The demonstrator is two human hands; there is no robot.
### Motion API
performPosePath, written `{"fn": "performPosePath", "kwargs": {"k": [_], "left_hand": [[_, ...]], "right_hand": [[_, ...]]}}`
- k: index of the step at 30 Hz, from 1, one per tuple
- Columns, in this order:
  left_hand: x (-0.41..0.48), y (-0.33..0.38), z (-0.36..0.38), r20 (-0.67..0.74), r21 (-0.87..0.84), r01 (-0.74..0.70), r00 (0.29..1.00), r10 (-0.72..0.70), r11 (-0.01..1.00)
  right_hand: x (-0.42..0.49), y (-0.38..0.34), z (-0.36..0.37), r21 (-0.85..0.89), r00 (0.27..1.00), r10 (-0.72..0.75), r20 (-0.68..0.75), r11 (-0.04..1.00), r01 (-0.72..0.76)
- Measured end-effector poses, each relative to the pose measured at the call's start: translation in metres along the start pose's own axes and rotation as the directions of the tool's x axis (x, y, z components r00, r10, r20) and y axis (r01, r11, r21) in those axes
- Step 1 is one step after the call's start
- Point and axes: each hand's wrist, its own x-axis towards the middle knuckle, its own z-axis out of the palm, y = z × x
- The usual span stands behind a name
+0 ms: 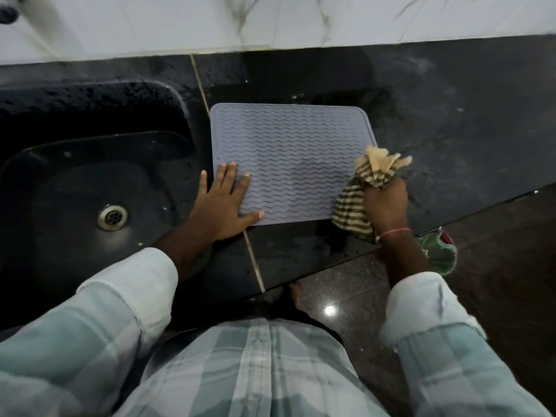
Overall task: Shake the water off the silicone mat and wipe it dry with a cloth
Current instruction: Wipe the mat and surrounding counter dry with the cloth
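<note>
A grey silicone mat (296, 155) with wavy ridges lies flat on the black stone counter (451, 121), just right of the sink. My left hand (224, 203) rests flat on the mat's near left corner, fingers straight and spread. My right hand (386, 206) grips a bunched brown-and-cream striped cloth (365, 188) at the mat's near right corner. The cloth overlaps the mat's right edge and hangs down below my fist.
A black sink (60, 182) with a metal drain (112, 217) sits to the left. White marble wall tiles (301, 19) run along the back. The counter's front edge (346, 263) runs diagonally, with polished floor, my bare foot (296, 293) and a green cloth (439, 251) below it.
</note>
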Motion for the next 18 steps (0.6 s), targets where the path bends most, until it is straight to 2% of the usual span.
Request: {"fn": "performPosePath", "kwargs": {"k": [3, 6, 8, 10, 11, 14, 15, 18], "left_hand": [[-0.003, -0.002, 0.0, 0.059, -0.008, 0.022, 0.998, -0.021, 1.0], [-0.002, -0.003, 0.002, 0.071, -0.016, 0.008, 0.997, -0.007, 1.0], [-0.001, -0.005, 0.003, 0.068, -0.009, -0.01, 0.998, 0.011, 1.0], [0.0, -0.006, 0.004, 0.054, -0.009, -0.025, 0.998, 0.025, 1.0], [0.001, -0.006, 0.004, 0.043, -0.009, -0.029, 0.999, 0.029, 1.0], [0.001, -0.006, 0.003, 0.073, -0.049, -0.004, 0.997, 0.008, 0.999], [0.002, -0.007, 0.002, 0.099, -0.065, 0.001, 0.995, 0.005, 0.998], [0.002, -0.014, -0.009, 0.167, -0.091, -0.021, 0.985, 0.036, 0.996]], "right_hand": [[-0.021, -0.012, 0.034, -0.168, 0.982, -0.139, 0.128, 0.973, 0.16], [-0.056, -0.037, 0.083, -0.36, 0.96, -0.086, 0.266, 0.915, 0.182], [-0.077, -0.06, 0.109, -0.412, 0.927, -0.107, 0.358, 0.873, 0.26], [-0.086, -0.074, 0.12, -0.35, 0.911, -0.148, 0.384, 0.89, 0.292], [-0.085, -0.076, 0.118, -0.263, 0.91, -0.166, 0.38, 0.924, 0.278], [-0.064, -0.063, 0.09, 0.15, 0.887, -0.191, 0.421, 0.979, 0.139], [-0.054, -0.053, 0.075, 0.218, 0.902, -0.161, 0.4, 0.973, 0.077], [-0.017, -0.022, 0.032, 0.122, 0.987, 0.028, 0.158, 0.991, -0.047]]}}
